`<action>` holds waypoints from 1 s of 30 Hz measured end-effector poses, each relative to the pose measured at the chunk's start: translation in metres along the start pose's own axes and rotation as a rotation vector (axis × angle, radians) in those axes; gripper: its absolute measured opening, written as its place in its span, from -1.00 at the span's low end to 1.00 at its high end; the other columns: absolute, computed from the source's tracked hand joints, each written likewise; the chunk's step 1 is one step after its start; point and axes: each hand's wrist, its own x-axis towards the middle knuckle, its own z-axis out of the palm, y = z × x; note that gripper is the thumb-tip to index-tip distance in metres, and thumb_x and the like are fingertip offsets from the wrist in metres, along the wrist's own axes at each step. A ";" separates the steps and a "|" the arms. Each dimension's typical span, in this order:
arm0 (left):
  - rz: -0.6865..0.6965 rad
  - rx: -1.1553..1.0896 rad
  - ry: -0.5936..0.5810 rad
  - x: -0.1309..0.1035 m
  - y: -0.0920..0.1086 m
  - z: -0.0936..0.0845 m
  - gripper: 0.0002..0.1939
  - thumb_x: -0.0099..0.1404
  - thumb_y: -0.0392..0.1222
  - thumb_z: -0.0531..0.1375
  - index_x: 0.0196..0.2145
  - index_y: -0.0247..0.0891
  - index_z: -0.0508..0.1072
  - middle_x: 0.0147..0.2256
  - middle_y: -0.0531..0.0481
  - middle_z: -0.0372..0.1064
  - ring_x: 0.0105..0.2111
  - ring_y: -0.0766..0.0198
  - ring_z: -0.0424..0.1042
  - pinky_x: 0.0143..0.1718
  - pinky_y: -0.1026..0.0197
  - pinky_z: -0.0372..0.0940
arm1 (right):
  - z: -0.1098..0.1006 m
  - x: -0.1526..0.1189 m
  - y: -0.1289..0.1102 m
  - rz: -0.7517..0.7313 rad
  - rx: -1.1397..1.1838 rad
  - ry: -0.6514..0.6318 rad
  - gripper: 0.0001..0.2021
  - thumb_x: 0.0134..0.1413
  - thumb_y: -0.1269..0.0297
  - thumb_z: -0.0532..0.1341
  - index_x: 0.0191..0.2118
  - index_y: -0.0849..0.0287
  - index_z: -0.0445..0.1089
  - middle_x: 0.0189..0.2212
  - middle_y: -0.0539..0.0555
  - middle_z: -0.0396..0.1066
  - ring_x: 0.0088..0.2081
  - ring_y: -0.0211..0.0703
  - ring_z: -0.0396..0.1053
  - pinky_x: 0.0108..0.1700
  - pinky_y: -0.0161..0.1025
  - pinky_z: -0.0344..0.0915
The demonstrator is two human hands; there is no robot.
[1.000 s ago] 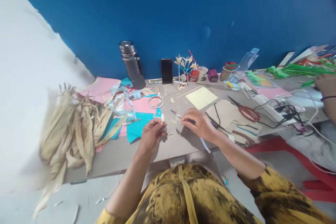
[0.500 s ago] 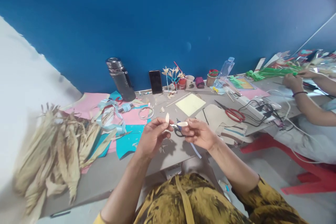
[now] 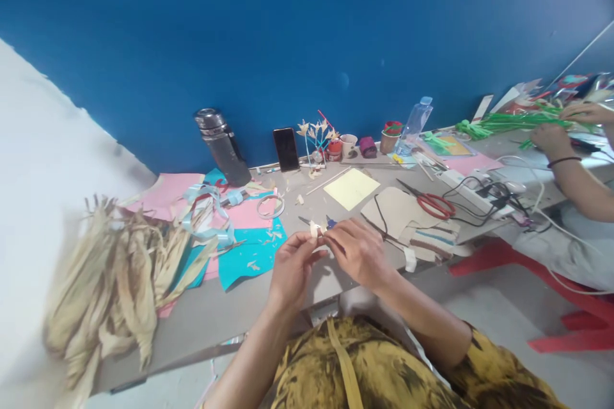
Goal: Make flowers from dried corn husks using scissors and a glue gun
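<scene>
My left hand point(image 3: 291, 271) is closed in a pinch on a small cream corn husk petal point(image 3: 314, 229), held upright just above the table. From the right, my right hand point(image 3: 359, 253) is closed with its fingertips meeting the left ones, pinching at a second petal close to the first; fingers partly cover this piece. Just behind the fingertips lies a pair of scissors with blue on its handles point(image 3: 330, 222), mostly hidden. A bundle of dried corn husks point(image 3: 108, 294) lies at the left.
Husk flowers point(image 3: 317, 131) stand at the back beside a phone point(image 3: 286, 149) and a dark thermos point(image 3: 224, 150). Yellow paper point(image 3: 352, 188), red-handled scissors point(image 3: 435, 206) and a power strip point(image 3: 472, 192) lie rightward. At far right, a co-worker's hands point(image 3: 551, 139) handle green stems.
My hands have come together, and my right hand has turned palm-down, bringing its petal against the one in my left. The view has shifted slightly.
</scene>
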 end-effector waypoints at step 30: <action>-0.007 0.170 0.008 0.023 -0.020 -0.017 -0.79 -0.02 -0.17 0.44 -0.47 -0.32 0.55 -0.53 -0.02 0.49 -0.53 0.33 0.44 -0.40 0.26 0.36 | 0.006 -0.007 0.025 0.267 0.271 -0.097 -0.80 0.21 0.43 0.16 -0.19 0.10 0.53 -0.30 0.08 0.52 -0.27 -0.14 0.45 -0.21 -0.26 0.30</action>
